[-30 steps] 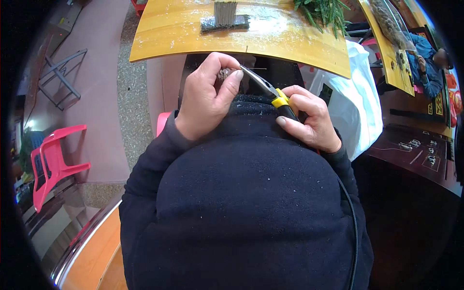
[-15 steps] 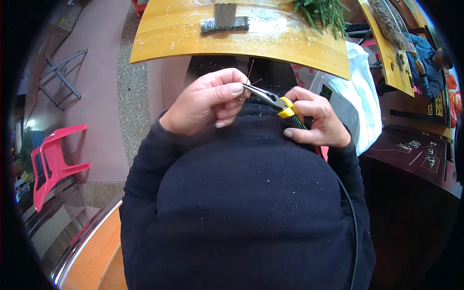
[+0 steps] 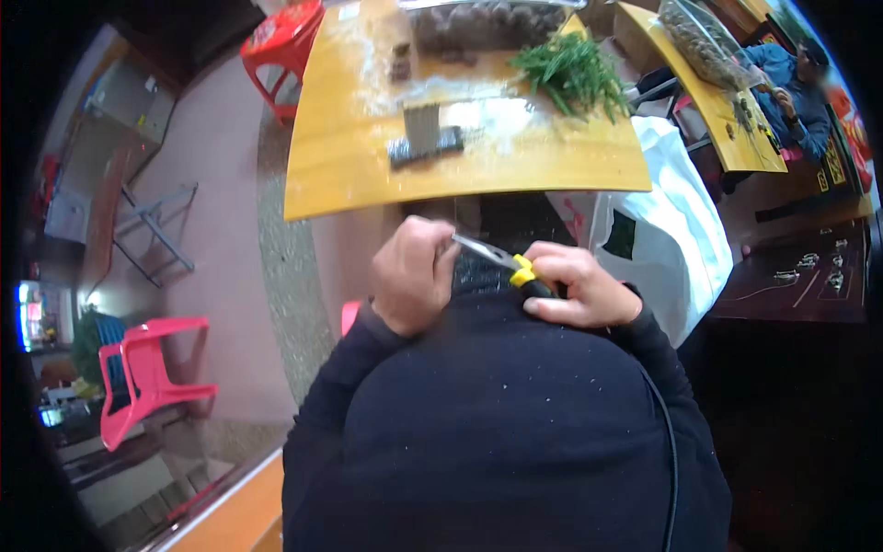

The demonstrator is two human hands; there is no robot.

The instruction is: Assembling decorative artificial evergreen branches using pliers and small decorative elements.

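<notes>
My right hand (image 3: 586,287) grips long-nose pliers (image 3: 522,270) with yellow and black handles, their jaws pointing to the left. My left hand (image 3: 410,274) is a closed, slightly blurred fist at the plier tips; whatever its fingers pinch is hidden. Both hands are in front of my body, below the table edge. On the yellow table (image 3: 349,184) beyond them, a bundle of thin brown sticks or wires (image 3: 422,129) lies across a dark wrapped bundle (image 3: 426,152).
Green sprigs (image 3: 575,75) and a clear box of brown pieces (image 3: 492,26) lie farther back. A white bag (image 3: 685,221) hangs at the right. Red stool (image 3: 280,55) and pink chair (image 3: 152,373) stand left. A person (image 3: 796,97) sits at another table (image 3: 717,120).
My view has tilted up, bringing more of the table into sight. My left hand has turned into a tighter fist; the thin wire at the plier tips no longer shows. The pliers stay in my right hand.
</notes>
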